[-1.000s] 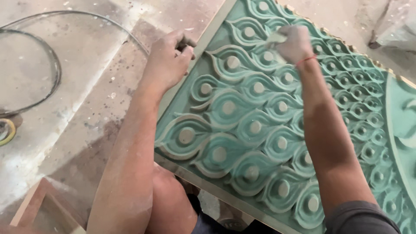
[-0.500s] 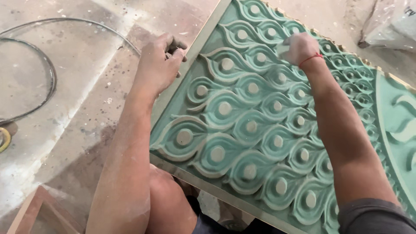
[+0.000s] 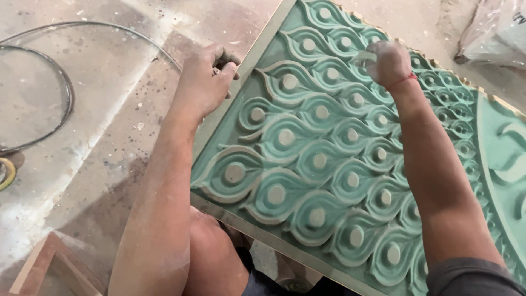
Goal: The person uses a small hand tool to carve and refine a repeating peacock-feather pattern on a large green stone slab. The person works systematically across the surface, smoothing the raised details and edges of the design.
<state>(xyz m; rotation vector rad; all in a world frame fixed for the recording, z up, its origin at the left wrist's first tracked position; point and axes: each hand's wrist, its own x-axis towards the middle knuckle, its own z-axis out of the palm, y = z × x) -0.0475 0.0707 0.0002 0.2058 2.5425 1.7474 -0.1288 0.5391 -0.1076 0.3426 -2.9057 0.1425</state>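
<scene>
Far left: black cable (image 3: 60, 82) looping over dusty floor (image 3: 98, 164), cut off by frame edge. Centre left: left hand (image 3: 203, 82) clamped on carved green panel (image 3: 307, 159) edge, fingertips hidden. Upper right: right hand (image 3: 390, 63) closed around a small pale piece (image 3: 364, 56), kind unclear, pressed to the relief. Top right: plastic bag (image 3: 496, 33), cropped.

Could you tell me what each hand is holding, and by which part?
Left hand grips the green carved panel by its plain edge; right hand pinches something pale, unclear what.
</scene>
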